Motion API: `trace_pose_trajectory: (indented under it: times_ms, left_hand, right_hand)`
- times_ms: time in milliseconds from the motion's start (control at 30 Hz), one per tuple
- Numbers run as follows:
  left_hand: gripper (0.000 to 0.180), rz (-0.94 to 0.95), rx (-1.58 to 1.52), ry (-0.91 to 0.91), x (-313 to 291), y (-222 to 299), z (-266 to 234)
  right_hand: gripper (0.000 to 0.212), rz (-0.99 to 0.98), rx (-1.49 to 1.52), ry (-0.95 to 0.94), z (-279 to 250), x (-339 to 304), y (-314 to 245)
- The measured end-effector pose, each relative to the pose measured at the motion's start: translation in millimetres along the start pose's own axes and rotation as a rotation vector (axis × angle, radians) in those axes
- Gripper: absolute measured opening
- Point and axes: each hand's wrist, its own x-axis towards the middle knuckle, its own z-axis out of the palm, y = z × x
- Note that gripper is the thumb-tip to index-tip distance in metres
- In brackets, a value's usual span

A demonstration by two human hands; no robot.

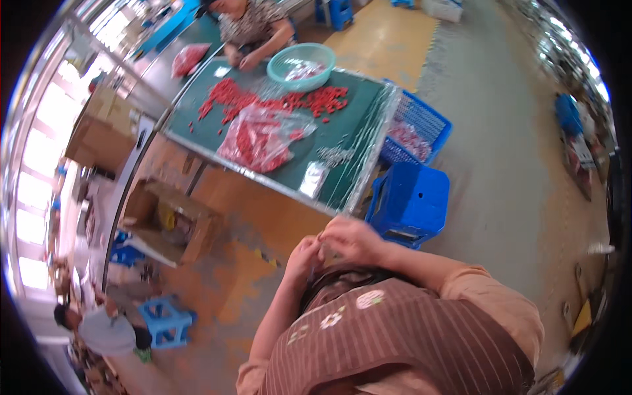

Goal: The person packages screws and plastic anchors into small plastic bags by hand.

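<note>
Close in front of my brown striped apron point(395, 322), my left hand point(305, 259) and my right hand point(355, 241) meet with their fingertips together. Both are closed in a pinch; whatever is between the fingers is too small or hidden to name. Beyond them stands a green-topped table point(263, 178). Small red pieces point(227, 95) are spread over it, and a clear plastic bag point(260, 138) of red pieces lies near its front edge. Small grey metal-looking pieces point(336, 155) and a small clear packet point(314, 179) lie toward the right corner.
Across the table a person point(253, 26) works beside a pale green basket point(301, 66). Right of the table are a blue crate point(421, 122) and a blue stool point(415, 197). To the left are an open cardboard box point(168, 220), a light-blue stool point(166, 320) and another person point(108, 329).
</note>
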Motion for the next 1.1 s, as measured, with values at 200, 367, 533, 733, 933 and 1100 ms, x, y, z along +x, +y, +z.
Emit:
trace_pose_trajectory:
  times_ms: [200,367,533,733,933,1100]
  left_hand:
    - [0.018,0.005,-0.292,-0.168,44.4,4.3,57.9]
    - [0.021,-0.021,-0.327,-0.328,63.5,10.3,74.2]
    - [0.01,0.041,-0.296,0.096,21.0,-9.7,52.0]
    - [0.009,0.015,-0.464,0.255,-18.2,-45.1,29.4]
    - [0.009,0.02,-0.497,0.322,-24.2,-41.0,20.8]
    - [0.008,0.075,-0.522,0.321,-18.9,-23.6,-2.7]
  right_hand:
    - [0.015,0.473,-0.153,0.125,-113.5,-47.1,93.4]
    - [0.03,0.904,-0.521,-0.156,-174.8,-142.9,242.5]
    - [0.044,1.153,-0.519,-0.312,-181.4,-157.1,269.1]
    - [0.035,1.126,-0.649,-0.487,-178.5,-138.7,284.5]
    - [0.03,1.101,-0.733,-0.534,-174.0,-139.1,292.5]
    - [0.043,1.275,-0.654,-0.402,-166.8,-151.1,275.0]
